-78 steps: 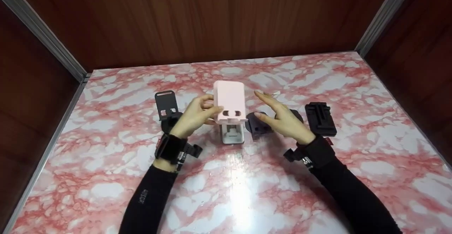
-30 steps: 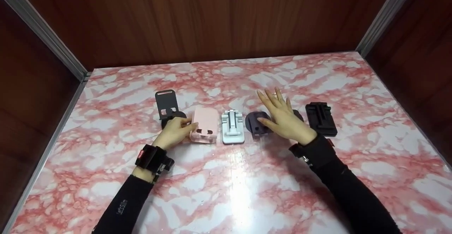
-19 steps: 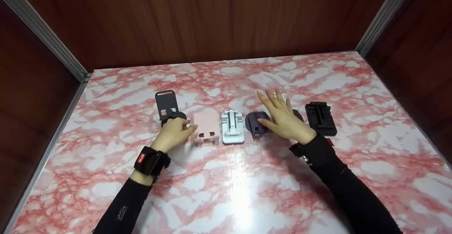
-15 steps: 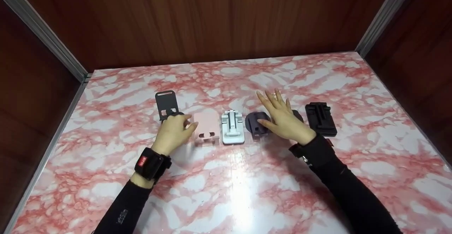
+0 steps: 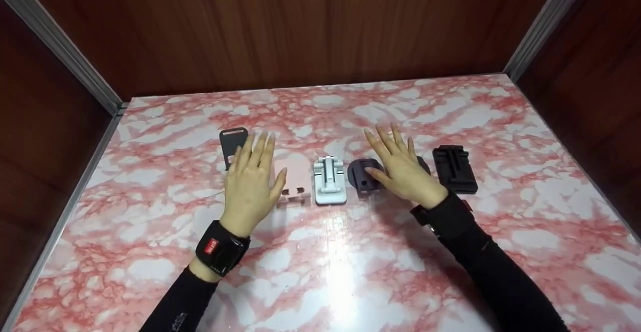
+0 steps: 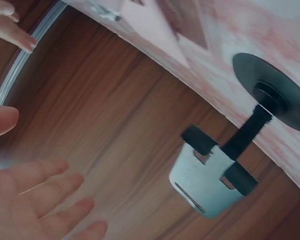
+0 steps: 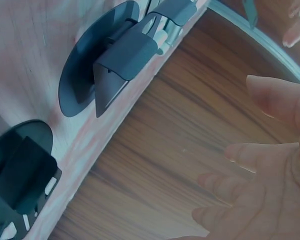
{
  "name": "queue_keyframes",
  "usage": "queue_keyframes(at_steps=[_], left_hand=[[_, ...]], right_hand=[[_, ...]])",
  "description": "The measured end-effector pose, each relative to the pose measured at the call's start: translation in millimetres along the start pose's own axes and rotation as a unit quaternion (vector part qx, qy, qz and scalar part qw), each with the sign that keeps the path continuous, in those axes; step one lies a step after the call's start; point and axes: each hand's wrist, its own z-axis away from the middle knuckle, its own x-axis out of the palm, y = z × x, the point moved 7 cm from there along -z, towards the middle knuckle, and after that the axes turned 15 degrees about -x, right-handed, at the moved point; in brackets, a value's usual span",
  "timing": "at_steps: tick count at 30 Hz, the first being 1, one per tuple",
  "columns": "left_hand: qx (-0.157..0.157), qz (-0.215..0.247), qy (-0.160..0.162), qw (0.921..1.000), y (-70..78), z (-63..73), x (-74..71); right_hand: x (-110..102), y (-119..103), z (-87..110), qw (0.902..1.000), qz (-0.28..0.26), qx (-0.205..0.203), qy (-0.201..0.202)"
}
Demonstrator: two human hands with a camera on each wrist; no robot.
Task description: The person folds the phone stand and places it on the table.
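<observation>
My left hand (image 5: 250, 184) hovers palm down with fingers straight, over a black phone stand (image 5: 233, 144) and beside a pink phone stand (image 5: 292, 174). In the left wrist view, that black stand's round base (image 6: 277, 95) and raised plate (image 6: 205, 175) stand apart from my fingers. My right hand (image 5: 403, 172) spreads its fingers above a dark purple phone stand (image 5: 361, 174) and another dark stand (image 5: 423, 163), which it partly hides. The right wrist view has both round-based stands (image 7: 25, 170) below the palm. Neither hand holds anything.
A white folded phone stand (image 5: 330, 182) lies between the pink and purple ones. A black folded stand (image 5: 454, 169) lies at the right end of the row. Brown wood-grain panels (image 5: 320, 31) enclose the back and sides of the pink marbled table (image 5: 320, 272).
My left hand has set the pink stand down left of the white one and let go. It then reached to the black stand's base, and now its fingers have straightened. My right hand's fingers have spread.
</observation>
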Motion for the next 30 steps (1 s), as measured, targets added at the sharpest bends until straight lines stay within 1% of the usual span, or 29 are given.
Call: queue_keyframes(at_steps=[3,7,11,14,22,26,30], left_hand=[[0.0,-0.019,-0.013,0.9997,-5.2,0.6,6.5],[-0.006,-0.029,-0.03,0.9991,-12.9,1.8,13.8],[-0.008,-0.031,-0.027,0.9991,-18.9,1.4,16.0],[-0.011,-0.026,-0.016,0.9995,-24.0,0.0,13.8],[-0.047,0.0,-0.007,0.9989,-44.3,-1.7,6.8],[-0.057,0.017,-0.015,0.9981,-53.6,-3.8,7.5],[-0.072,0.033,-0.037,0.9962,-65.1,-6.7,9.7]], right_hand=[[-0.2,-1.4,-0.3,0.9999,0.012,-0.001,0.0],[1.0,-2.5,-0.6,0.9996,0.028,-0.004,-0.002],[2.1,-2.6,-0.6,0.9993,0.036,-0.006,-0.002],[2.3,-1.9,-0.7,0.9993,0.038,-0.007,-0.001],[3.1,-1.6,-0.5,0.9993,0.038,-0.008,0.001],[4.1,-0.9,-0.3,0.9993,0.036,-0.008,-0.003],[5.2,0.3,0.2,0.9994,0.032,-0.004,-0.01]])
